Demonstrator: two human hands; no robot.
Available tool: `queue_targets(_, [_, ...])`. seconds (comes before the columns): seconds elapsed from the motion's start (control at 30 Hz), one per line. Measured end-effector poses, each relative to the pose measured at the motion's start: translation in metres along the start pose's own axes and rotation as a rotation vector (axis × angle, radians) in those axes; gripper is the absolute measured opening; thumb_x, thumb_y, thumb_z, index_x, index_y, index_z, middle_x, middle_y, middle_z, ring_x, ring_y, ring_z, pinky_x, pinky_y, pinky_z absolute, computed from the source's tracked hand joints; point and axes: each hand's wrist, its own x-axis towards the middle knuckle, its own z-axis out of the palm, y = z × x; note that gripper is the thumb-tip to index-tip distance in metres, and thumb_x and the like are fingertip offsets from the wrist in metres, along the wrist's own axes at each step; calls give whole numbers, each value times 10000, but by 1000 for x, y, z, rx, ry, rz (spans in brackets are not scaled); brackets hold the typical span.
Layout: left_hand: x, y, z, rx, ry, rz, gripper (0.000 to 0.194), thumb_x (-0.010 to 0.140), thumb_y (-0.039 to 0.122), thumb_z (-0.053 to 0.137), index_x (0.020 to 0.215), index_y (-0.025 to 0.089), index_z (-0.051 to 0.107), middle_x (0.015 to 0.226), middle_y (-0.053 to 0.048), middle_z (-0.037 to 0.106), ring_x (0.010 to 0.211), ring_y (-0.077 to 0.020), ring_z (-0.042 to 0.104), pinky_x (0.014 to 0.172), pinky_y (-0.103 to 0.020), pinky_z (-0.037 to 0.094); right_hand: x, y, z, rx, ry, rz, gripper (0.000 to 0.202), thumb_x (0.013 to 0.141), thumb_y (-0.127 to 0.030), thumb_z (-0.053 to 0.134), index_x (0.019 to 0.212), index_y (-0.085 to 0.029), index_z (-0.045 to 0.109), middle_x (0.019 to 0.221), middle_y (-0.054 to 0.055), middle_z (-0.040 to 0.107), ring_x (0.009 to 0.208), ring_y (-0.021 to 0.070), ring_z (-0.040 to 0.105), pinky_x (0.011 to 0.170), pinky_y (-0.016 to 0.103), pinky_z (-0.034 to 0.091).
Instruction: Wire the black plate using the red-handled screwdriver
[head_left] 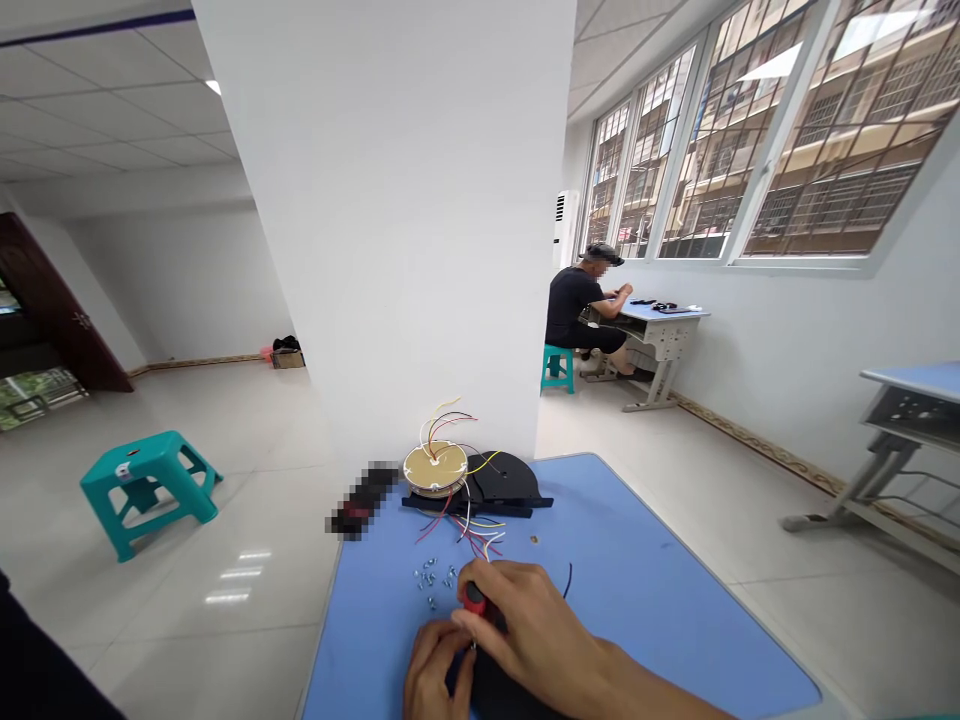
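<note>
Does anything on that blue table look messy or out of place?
Slightly. Small screws lie scattered loose on the blue table beside the right hand, which grips a red-handled tool. Coloured wires trail in a tangle from the round coil. Nothing looks spilled or broken.

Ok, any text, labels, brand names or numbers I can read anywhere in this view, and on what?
None can be read.
Black item beside the coil: pixelated, unreadable.
Coil and black housing: no print shows.
Red-handled screwdriver in the right hand: no marking visible.
Left hand covers the black part beneath it.
Teal stool: a small sticker, too small to read.
</note>
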Motion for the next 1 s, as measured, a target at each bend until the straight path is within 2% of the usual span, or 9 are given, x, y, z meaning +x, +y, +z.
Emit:
queue_targets(0.2, [-6, -8, 4, -29, -21, -89, 374, 941, 500, 457, 809, 239, 690, 831, -53, 715, 775, -198, 701, 711, -285, 588, 13, 2, -9, 18, -117, 9, 52, 904, -244, 583, 916, -218, 540, 802, 1, 676, 727, 164, 627, 666, 247, 436])
queue_targets(0.37, [-7, -9, 5, -60, -15, -105, 366, 938, 502, 452, 832, 236, 681, 820, -56, 707, 767, -204, 689, 707, -295, 574, 21, 1, -15, 5, -207, -41, 103, 880, -208, 611, 958, -220, 546, 828, -7, 662, 722, 158, 608, 686, 251, 429])
queue_targets(0.57, [-8, -9, 4, -91, -53, -157, 341, 933, 483, 457, 814, 235, 658, 810, -44, 689, 773, -202, 671, 718, -297, 551, 23, 2, -11, 1, -210, -44, 96, 890, -225, 605, 954, -213, 535, 806, -6, 647, 719, 162, 606, 676, 251, 415])
queue_targets(0.73, [-7, -9, 3, -91, -96, -170, 220, 896, 315, 453, 808, 237, 639, 801, -31, 675, 770, -198, 662, 724, -296, 538, 22, 2, -13, -35, -205, -51, 105, 888, -232, 619, 944, -211, 533, 793, -10, 657, 703, 156, 611, 649, 236, 417])
queue_targets(0.87, [-9, -12, 5, -54, -115, -185, 243, 826, 260, 484, 984, 212, 661, 948, -73, 716, 895, -234, 679, 809, -355, 548, 23, 4, -8, -101, -205, -85, 130, 867, -207, 629, 965, -204, 545, 820, -2, 674, 708, 152, 617, 656, 225, 428])
queue_targets(0.93, [-10, -14, 6, -7, -123, -156, 330, 770, 262, 553, 1074, 189, 659, 1027, -100, 720, 974, -271, 667, 865, -403, 543, 24, 6, -2, -135, -203, -92, 119, 883, -217, 595, 993, -197, 552, 818, 12, 683, 690, 165, 616, 656, 248, 428])
queue_targets(1.0, [-11, -16, 7, 35, -154, -104, 366, 724, 245, 603, 1079, 191, 675, 1038, -102, 725, 1005, -293, 656, 888, -433, 540, 24, 8, 2, -182, -202, -88, 104, 920, -275, 546, 962, -183, 570, 765, 33, 680, 649, 191, 606, 637, 286, 421])
